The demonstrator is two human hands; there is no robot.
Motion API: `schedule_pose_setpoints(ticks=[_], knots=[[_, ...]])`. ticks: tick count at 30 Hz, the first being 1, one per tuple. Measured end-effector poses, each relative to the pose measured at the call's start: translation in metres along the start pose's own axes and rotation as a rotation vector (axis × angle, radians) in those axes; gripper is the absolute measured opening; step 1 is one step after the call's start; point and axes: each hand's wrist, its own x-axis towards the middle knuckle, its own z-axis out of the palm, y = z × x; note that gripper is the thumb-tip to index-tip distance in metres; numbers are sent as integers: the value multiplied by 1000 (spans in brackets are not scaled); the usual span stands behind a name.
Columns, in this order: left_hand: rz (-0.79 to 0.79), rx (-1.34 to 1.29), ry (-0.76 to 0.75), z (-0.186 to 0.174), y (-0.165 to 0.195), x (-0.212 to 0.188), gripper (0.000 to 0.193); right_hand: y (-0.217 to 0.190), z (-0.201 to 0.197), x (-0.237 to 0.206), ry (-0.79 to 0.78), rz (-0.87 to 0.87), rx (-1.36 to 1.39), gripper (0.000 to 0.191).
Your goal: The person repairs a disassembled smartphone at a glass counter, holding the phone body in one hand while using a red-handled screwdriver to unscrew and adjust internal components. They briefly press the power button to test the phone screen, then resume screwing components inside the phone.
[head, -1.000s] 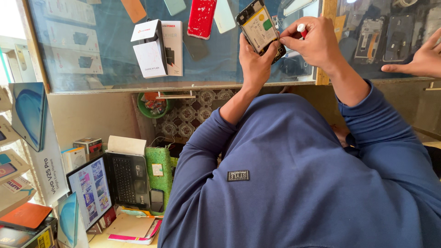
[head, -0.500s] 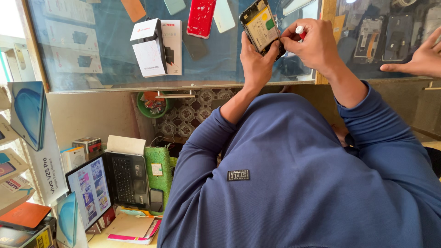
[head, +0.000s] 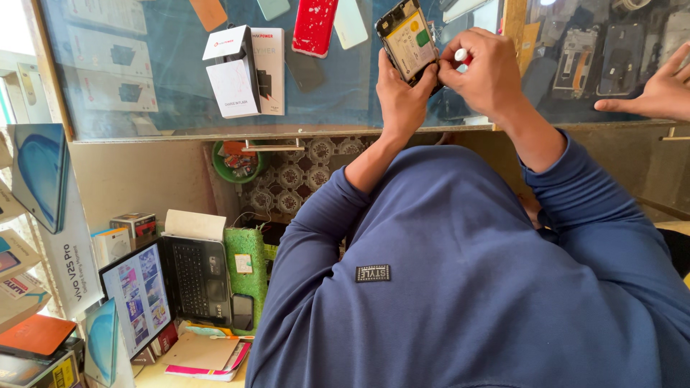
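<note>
Glass-topped bench (head: 144, 108) runs along the top of the view, and the opened phone (head: 408, 44) with its back cover off sits right over it, up near the far edge of the frame, tilted with its yellowish battery showing. Left hand (head: 399, 97) has its fingers curled tight around the lower end of the phone, thumb up along the side. Right hand (head: 489, 72) is pressed in just beside it, fingers pinched shut on a small red and white tool (head: 461, 55) whose tip meets the phone's right edge. Not much room there: a red phone cover (head: 314, 25) and a white box (head: 233, 72) lie to the left under the glass, and another person's hand (head: 658, 90) rests flat on the bench well off to the right. Below the bench's front edge there's a laptop (head: 194, 276) and a green container (head: 246, 269).
</note>
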Motion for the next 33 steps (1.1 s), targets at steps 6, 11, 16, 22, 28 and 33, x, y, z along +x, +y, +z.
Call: schedule_pose_setpoints(ticks=[6,11,16,22,28,33], knots=[[21,-64,-27,-3,7,-1,42,10,-9,-1,-65,8,286,13],[24,-60,-39,-2,12,-3,41,16,-14,0,-98,-19,297,11],[29,-8,-47,-3,16,-5,43,16,-14,0,-104,-11,331,11],[46,-23,-57,-5,18,-6,43,13,-16,1,-104,-28,308,13],[28,-50,-40,-3,17,-4,41,9,-20,2,-107,-44,261,13],[8,-115,-45,-4,12,-4,41,6,-22,3,-120,-58,262,11]])
